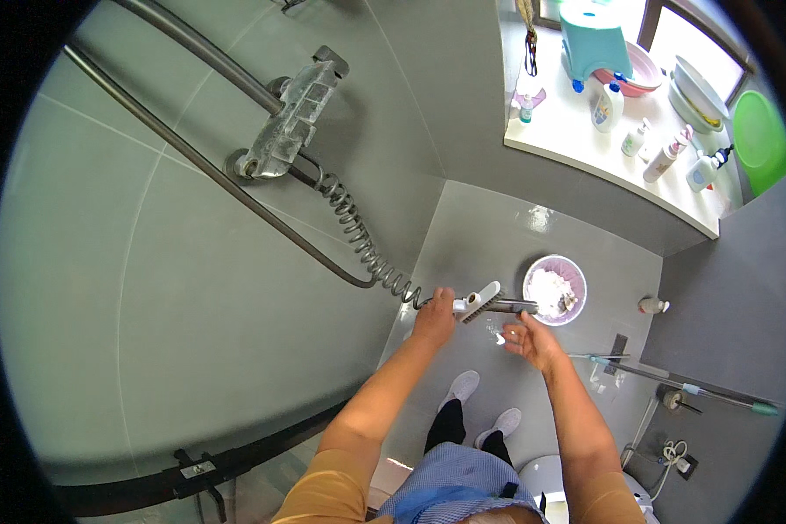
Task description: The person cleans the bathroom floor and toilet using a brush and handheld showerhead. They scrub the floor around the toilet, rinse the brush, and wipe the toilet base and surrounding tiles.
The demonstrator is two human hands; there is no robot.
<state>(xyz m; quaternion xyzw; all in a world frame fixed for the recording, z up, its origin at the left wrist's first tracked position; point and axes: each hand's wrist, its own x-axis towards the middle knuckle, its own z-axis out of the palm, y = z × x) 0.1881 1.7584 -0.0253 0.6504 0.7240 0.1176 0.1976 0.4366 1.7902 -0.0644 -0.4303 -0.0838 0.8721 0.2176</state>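
My left hand (436, 319) is closed around the white handle of a scrub brush (482, 300) with dark bristles. A metal spray wand (514, 306) runs behind the brush head; its coiled metal hose (354, 219) reaches my left hand, whose fingers hide how the wand is held. My right hand (530, 340) has its fingers apart just below the wand's tip, and I cannot tell whether the thumb touches it. Beyond the tip, a round bucket (583, 288) stands on the tiled floor (478, 229), with white foamy contents inside.
Left is a wall-mounted shower mixer (288, 124) with metal pipes. A ledge (563, 141) bears bottles, basins and a turquoise stool (593, 42). A small bottle (653, 305) stands on the floor. A long pole (681, 383) leans at right, near a toilet (543, 471).
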